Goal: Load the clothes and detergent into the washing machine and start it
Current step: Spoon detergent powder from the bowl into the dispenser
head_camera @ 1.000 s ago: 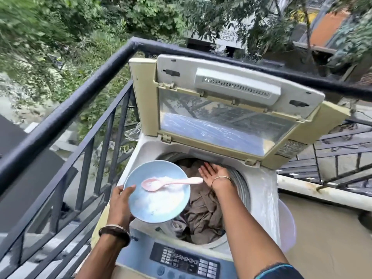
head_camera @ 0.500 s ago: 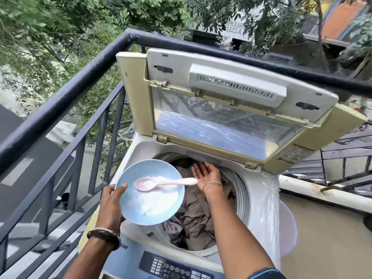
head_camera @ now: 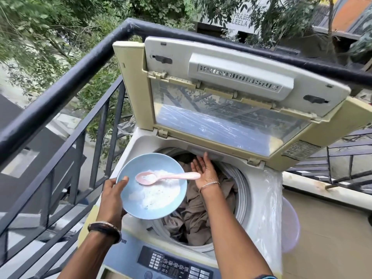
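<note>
- Head view, directions read as a clock face laid over the frame. A top-loading washing machine [head_camera: 259, 200] stands in the corner of a balcony, from the centre down to 6 o'clock. A dark metal railing [head_camera: 60, 93] runs behind it and along its 9 o'clock side.
- The lid [head_camera: 231, 127] is raised and folded, standing at 12 to 2 o'clock above the drum opening; its clear window faces the camera.
- The clothes [head_camera: 201, 216], brownish-grey fabric, lie bunched inside the drum, filling the opening near centre.
- The left hand [head_camera: 112, 196], at 7 o'clock, grips a pale blue bowl [head_camera: 155, 158]: thumb hooked over the near-left rim, fingers beneath. A dark wristband [head_camera: 104, 228] sits on that wrist.
- The bowl is held tilted over the 9 o'clock edge of the drum opening, partly overlapping the clothes in the picture.
- The detergent [head_camera: 159, 196], white powder, is heaped in the lower half of the bowl.
- A pink spoon [head_camera: 167, 176] lies across the bowl, scoop at 9 o'clock and loaded with powder, handle pointing to 3 o'clock past the rim.
- The right hand [head_camera: 205, 172] is spread flat, fingers straight, palm turned toward the bowl, above the clothes at the drum's 12 o'clock edge. It holds nothing. Whether the spoon handle tip touches the palm cannot be told.
- A thin bangle [head_camera: 209, 185] circles the right wrist.
- The control panel [head_camera: 175, 264] lies at 6 o'clock, untouched by either hand.
- A pale plastic tub [head_camera: 289, 224] sits just beside the machine at 4 o'clock.
</note>
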A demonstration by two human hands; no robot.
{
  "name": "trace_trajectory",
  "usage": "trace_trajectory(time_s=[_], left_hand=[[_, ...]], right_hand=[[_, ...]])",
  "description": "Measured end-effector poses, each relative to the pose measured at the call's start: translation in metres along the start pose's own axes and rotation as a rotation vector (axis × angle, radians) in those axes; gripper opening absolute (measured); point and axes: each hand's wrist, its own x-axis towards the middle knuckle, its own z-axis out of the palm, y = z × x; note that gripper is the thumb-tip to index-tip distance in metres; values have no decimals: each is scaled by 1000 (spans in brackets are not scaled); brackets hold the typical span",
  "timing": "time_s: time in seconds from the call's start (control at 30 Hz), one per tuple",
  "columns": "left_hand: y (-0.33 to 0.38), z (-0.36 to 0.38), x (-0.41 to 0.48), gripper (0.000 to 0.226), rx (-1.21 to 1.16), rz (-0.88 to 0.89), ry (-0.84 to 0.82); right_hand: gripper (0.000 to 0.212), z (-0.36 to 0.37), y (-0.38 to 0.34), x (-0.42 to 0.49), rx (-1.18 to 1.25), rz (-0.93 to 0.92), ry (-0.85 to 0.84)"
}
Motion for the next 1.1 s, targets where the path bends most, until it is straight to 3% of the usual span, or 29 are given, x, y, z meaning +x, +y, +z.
trace_trajectory(time_s=[0.2, 1.1], left_hand=[[-2, 1, 2, 18, 0, 7, 15], [-10, 7, -15, 24, -8, 7, 12]], right_hand=[[4, -6, 7, -3, 14, -19, -94], [26, -35, 19, -20, 67, 46, -118]])
